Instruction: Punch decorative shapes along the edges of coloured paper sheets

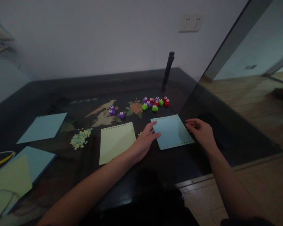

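A light blue sheet of paper [171,133] with small holes punched along its edges lies on the dark table. My left hand [147,136] rests at its left edge, thumb and fingers apart on the paper. At the right edge is my right hand [200,130], its thumb and fingertips drawn together; whether the paper edge or a tiny scrap is between them I cannot make out. To the left lies a pale yellow sheet [116,139] with holes along its top and right edges. Beyond the sheets stand several small craft punches in green [155,108], red [167,103] and purple [121,115].
A pile of yellow and blue paper bits [80,138] lies left of the yellow sheet. Farther left are a blue sheet [43,127] and a stack of blue and yellow paper [11,179]. A black post [168,70] rises at the back. A dark flat object [213,127] lies right.
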Motion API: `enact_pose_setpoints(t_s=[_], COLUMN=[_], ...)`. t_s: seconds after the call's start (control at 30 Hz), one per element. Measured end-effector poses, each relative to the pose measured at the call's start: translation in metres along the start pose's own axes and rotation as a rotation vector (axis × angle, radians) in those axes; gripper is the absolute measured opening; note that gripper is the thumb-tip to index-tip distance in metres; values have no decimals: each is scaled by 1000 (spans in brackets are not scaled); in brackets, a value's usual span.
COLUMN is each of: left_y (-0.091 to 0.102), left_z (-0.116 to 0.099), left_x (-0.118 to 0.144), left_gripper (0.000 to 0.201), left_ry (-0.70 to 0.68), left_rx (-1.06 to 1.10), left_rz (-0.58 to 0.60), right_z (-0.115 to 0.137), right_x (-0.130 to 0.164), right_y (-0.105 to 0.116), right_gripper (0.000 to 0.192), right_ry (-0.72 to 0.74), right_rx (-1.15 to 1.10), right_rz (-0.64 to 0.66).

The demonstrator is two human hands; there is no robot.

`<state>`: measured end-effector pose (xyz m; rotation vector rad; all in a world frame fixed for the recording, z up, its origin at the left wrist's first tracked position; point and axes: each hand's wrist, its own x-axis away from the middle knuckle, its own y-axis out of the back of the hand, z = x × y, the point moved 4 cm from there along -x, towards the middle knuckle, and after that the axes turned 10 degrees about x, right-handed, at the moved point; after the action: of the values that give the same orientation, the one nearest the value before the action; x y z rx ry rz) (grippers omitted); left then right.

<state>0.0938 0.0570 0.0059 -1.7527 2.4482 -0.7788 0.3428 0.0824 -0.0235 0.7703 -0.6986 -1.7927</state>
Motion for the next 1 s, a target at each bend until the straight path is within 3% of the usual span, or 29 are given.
enact_pose_setpoints(t_s=[0.27, 0.5, 0.83, 0.9, 1.0], left_y=[0, 2, 7, 14, 38], left_z=[-1, 6, 1, -6, -24], left_x=[-3, -7, 3, 12, 26], left_gripper=[53, 53, 59, 56, 50], left_ry=[0, -55, -58, -112, -334], left_rx=[-288, -218, -342, -413, -639], left_rz=[12, 50, 35, 61, 70], right_z=[4, 8, 7, 6, 10], right_x=[2, 2, 1, 0, -1], right_y=[1, 0, 3, 3, 6], right_gripper=[21, 17, 20, 21, 22], right_ry=[22, 72, 76, 94, 119], right_rx=[38, 50, 67, 69, 69], right_rz=[18, 24, 10, -7, -18])
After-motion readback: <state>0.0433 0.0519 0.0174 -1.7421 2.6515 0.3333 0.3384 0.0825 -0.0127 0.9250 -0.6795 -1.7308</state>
